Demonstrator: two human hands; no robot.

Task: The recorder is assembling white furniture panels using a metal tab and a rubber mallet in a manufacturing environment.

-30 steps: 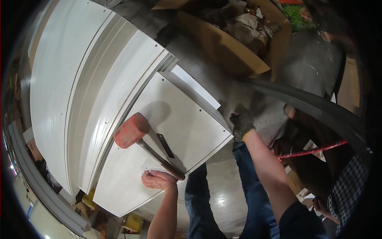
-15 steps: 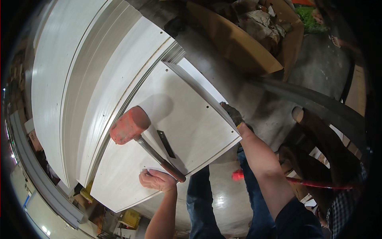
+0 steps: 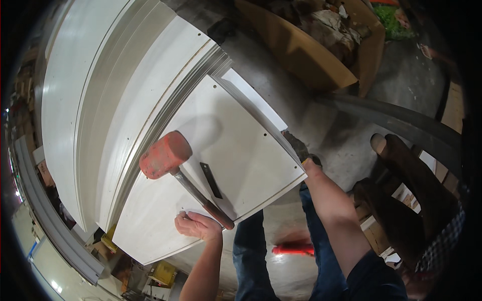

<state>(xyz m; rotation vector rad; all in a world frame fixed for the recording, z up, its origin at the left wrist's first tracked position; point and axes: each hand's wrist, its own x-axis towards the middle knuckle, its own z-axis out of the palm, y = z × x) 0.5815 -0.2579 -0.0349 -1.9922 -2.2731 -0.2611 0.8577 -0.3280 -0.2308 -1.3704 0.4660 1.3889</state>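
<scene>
A white panel (image 3: 236, 135) with small drilled holes lies in front of me. On it rests a mallet with a red-orange head (image 3: 165, 154) and a dark handle (image 3: 203, 199); a flat dark strip (image 3: 211, 179) lies beside the handle. My left hand (image 3: 197, 224) presses on the panel's near edge, next to the handle's end, fingers curled. My right hand (image 3: 300, 149), in a dark glove, grips the panel's right edge.
Large white panels (image 3: 85, 90) are stacked to the left. A cardboard box (image 3: 306, 55) full of scraps stands at the back. A dark pipe (image 3: 401, 120) crosses the concrete floor at right. A red object (image 3: 293, 248) lies blurred by my legs.
My right hand has come from the floor side onto the panel's right edge. The view has shifted and the panel appears closer. A red object now shows by my legs.
</scene>
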